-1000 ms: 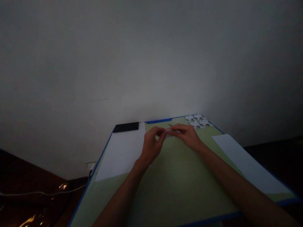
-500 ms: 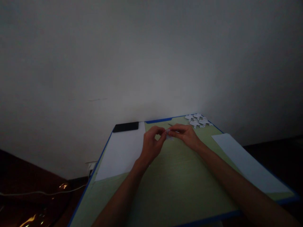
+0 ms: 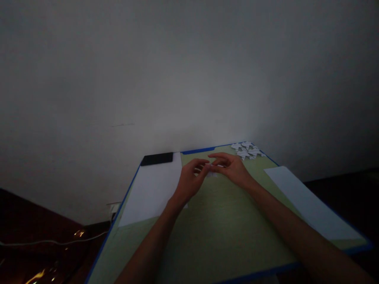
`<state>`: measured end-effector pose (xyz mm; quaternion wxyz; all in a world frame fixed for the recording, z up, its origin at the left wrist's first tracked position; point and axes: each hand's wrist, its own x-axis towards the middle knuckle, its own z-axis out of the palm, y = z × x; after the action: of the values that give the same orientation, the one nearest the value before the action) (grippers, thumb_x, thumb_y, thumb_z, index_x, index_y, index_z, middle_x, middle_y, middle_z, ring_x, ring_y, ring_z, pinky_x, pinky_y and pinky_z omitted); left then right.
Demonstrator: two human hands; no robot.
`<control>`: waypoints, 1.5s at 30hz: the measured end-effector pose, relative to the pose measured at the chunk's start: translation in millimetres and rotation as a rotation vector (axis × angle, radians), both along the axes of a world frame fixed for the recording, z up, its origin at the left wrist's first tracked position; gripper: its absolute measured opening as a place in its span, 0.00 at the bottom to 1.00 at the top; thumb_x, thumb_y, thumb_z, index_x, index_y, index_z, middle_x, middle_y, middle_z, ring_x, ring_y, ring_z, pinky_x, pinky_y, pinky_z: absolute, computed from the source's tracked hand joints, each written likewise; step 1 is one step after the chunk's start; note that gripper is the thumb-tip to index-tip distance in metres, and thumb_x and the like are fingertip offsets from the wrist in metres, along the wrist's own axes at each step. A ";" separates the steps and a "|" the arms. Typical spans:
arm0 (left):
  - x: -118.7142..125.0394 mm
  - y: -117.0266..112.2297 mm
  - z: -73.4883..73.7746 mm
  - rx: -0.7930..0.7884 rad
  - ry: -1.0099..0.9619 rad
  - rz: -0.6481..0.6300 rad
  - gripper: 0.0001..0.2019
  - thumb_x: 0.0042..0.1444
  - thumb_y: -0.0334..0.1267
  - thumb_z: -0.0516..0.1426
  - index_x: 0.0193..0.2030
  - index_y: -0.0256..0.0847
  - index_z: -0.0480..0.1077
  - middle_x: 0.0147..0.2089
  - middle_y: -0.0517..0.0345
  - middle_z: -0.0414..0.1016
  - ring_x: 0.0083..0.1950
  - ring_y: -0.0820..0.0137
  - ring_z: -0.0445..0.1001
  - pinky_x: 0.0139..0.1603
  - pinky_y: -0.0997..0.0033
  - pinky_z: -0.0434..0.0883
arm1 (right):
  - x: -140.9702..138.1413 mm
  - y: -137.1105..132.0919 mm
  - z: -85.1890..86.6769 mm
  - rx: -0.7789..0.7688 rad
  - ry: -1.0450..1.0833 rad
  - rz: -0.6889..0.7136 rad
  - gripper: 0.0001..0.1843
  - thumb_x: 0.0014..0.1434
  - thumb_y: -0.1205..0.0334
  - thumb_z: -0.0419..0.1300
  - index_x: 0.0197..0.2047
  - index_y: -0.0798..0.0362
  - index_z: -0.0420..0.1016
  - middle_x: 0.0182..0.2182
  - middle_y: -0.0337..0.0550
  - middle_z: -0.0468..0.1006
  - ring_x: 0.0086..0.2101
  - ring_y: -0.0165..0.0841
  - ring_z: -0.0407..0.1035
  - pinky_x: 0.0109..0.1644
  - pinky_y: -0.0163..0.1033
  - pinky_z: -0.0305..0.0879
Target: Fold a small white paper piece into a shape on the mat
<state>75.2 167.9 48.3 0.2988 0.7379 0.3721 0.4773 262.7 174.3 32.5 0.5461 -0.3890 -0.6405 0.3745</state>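
Note:
A small piece of folded white paper (image 3: 212,174) is held between my two hands, over the far middle of the green table (image 3: 219,228). My left hand (image 3: 192,177) pinches its left side between thumb and fingers. From the other side my right hand (image 3: 231,169) has its thumb and a finger on the paper, with the index finger lifted and stretched out above. The fingers cover most of the paper, so its exact shape is hidden.
Several folded white paper shapes (image 3: 247,150) lie at the far right corner. A white sheet (image 3: 148,193) lies at left, with a flat black object (image 3: 156,158) on its far end. Another white sheet (image 3: 310,205) lies along the right edge. A wall (image 3: 189,79) stands behind the table.
My right index finger has lifted away from the paper and straightened. The paper now sits lower between the fingers and shows less. Both hands stay in nearly the same place.

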 end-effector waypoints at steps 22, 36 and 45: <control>-4.6 12.3 -7.5 -0.059 -0.126 0.058 0.05 0.59 0.38 0.61 0.37 0.39 0.75 0.35 0.54 0.79 0.38 0.67 0.78 0.38 0.68 0.77 | -4.1 -6.0 0.4 0.233 -0.214 -0.126 0.18 0.59 0.43 0.67 0.37 0.50 0.83 0.30 0.42 0.80 0.32 0.34 0.72 0.36 0.38 0.66; -5.8 4.6 -6.6 0.459 0.408 0.106 0.08 0.64 0.31 0.58 0.46 0.44 0.76 0.44 0.53 0.81 0.48 0.59 0.74 0.50 0.56 0.69 | 1.1 -0.7 -4.5 0.454 -0.403 -0.135 0.11 0.64 0.51 0.65 0.38 0.48 0.84 0.30 0.42 0.81 0.33 0.35 0.74 0.39 0.41 0.67; -8.9 3.2 -3.1 0.491 0.419 0.204 0.07 0.64 0.30 0.58 0.41 0.44 0.77 0.40 0.54 0.82 0.45 0.59 0.73 0.48 0.58 0.64 | -0.5 -4.6 -2.6 0.431 -0.332 -0.131 0.03 0.63 0.59 0.65 0.38 0.48 0.80 0.34 0.41 0.82 0.36 0.36 0.76 0.44 0.42 0.70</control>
<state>66.3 171.1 45.2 -0.0201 0.8289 0.3712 0.4180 262.3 169.7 29.8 0.5269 -0.3604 -0.7596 0.1247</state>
